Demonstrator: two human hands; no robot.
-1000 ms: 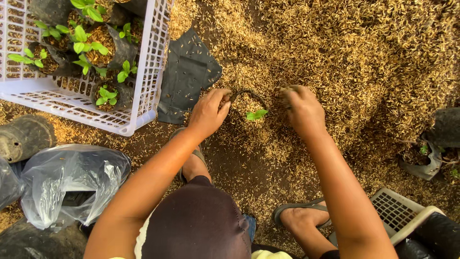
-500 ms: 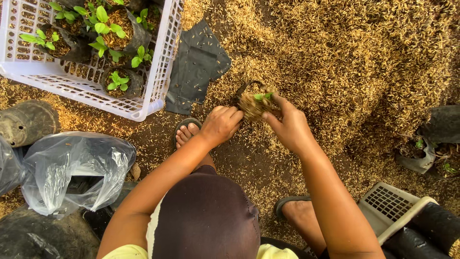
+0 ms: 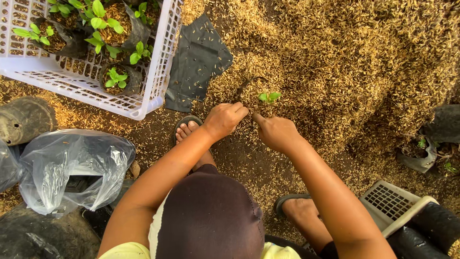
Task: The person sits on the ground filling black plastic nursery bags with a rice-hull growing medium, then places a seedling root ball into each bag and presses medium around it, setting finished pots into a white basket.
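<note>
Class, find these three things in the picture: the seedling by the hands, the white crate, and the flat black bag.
seedling [image 3: 268, 96], head view, on its green leaves.
white crate [image 3: 163, 62], head view, on its right wall.
black bag [image 3: 197, 62], head view, on its flat middle.

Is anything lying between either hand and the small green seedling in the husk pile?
Nothing visible does. Only loose rice husks separate the left hand and right hand from the small green seedling.

Left hand [image 3: 224, 120] and right hand [image 3: 275, 132] press husks beside a small green seedling [image 3: 268, 96].
</note>
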